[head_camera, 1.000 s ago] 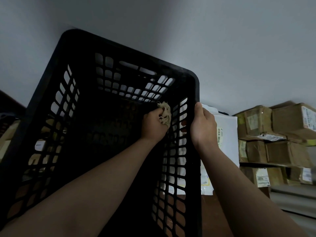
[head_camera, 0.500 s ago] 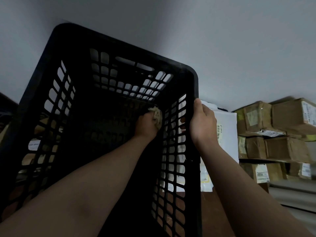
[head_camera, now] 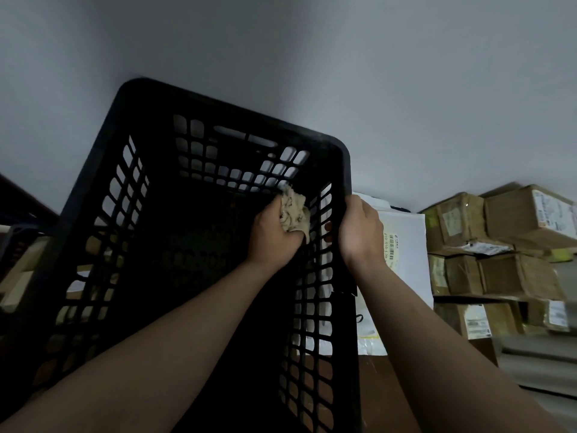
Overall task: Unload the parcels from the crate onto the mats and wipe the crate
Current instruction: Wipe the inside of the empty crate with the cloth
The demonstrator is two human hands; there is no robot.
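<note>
A black slotted plastic crate is tipped up in front of me, its open side facing me and nothing visible inside. My left hand reaches deep into it and is closed on a crumpled beige cloth, pressed against the inside of the right wall near the far corner. My right hand grips the crate's right rim from outside, fingers curled through the slots. White parcels lean just behind the right wall.
Brown cardboard boxes with labels are stacked at the right against a grey wall. A brown floor strip shows beside the crate. More boxes show dimly through the left slots.
My left hand with the cloth dipped deeper into the crate, then rose back along the right wall. The crate now sits lower in view. My right hand kept its grip on the rim.
</note>
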